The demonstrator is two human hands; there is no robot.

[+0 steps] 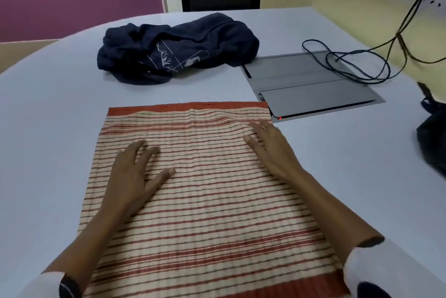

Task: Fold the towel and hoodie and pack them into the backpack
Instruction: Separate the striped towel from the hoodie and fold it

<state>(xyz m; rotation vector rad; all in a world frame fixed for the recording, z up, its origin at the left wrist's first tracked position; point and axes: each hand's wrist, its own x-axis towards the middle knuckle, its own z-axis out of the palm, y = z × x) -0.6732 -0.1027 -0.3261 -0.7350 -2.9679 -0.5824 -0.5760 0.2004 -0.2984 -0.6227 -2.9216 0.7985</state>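
A cream towel with red stripes (205, 191) lies flat on the table in front of me, its far edge a solid red band. My left hand (135, 172) rests palm down on the towel's left half, fingers straight and spread. Flat on the right half, near the far right corner, lies my right hand (270, 150). A crumpled navy hoodie (178, 49) with a white line print sits beyond the towel at the back of the table. At the right edge of the view a dark backpack (432, 136) shows only in part.
The pale blue-grey table (48, 128) curves away at the left and back. A grey floor-box style panel (311, 87) with a small red light is set in the table right of the towel. Black cables (362, 61) loop over it and run up the wall.
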